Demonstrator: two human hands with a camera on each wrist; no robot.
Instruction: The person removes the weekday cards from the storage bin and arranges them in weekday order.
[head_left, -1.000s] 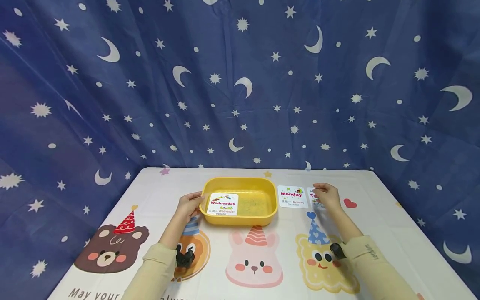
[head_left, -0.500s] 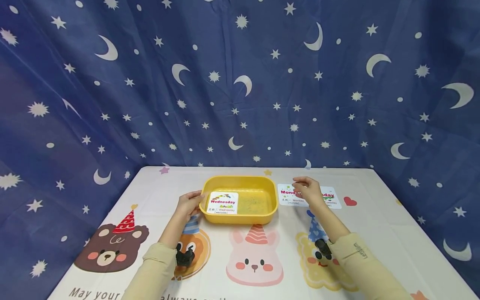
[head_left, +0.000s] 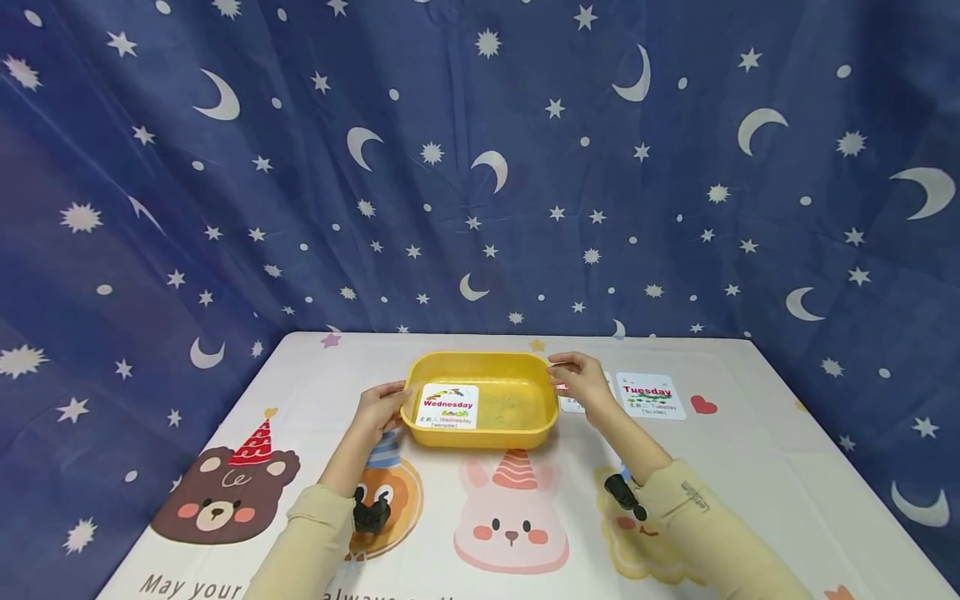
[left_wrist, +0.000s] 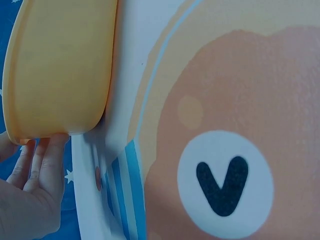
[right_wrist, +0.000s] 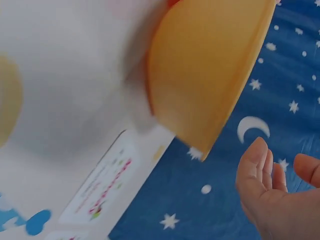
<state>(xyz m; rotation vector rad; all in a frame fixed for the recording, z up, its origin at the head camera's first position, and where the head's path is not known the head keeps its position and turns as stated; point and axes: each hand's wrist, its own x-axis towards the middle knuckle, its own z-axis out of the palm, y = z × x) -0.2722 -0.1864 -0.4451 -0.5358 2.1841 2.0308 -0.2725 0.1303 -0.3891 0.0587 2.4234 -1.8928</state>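
Note:
A yellow plastic tray [head_left: 517, 437] stands on the table, with a white Wednesday card [head_left: 447, 408] inside at its left. My left hand [head_left: 378, 410] grips the tray's left end; in the left wrist view its thumb is at the rim and its fingers [left_wrist: 51, 165] are against the outer wall. My right hand [head_left: 588, 387] is close to the tray's right rim, and the right wrist view shows a gap between its fingertips and the tray. Partly hidden behind it lies a Monday card [head_left: 573, 406]. To the right of that, the Tuesday card [head_left: 650, 396] lies flat.
A white tablecloth [head_left: 750, 467] with printed cartoon animals covers the table. Behind the table's back edge hangs a dark blue curtain [head_left: 420, 275] with moons and stars. Black straps with small devices sit at both wrists.
My right hand has moved left, from over the Tuesday card, across the Monday card, to beside the tray's right rim. The Tuesday card is now uncovered. My left hand stays at the tray.

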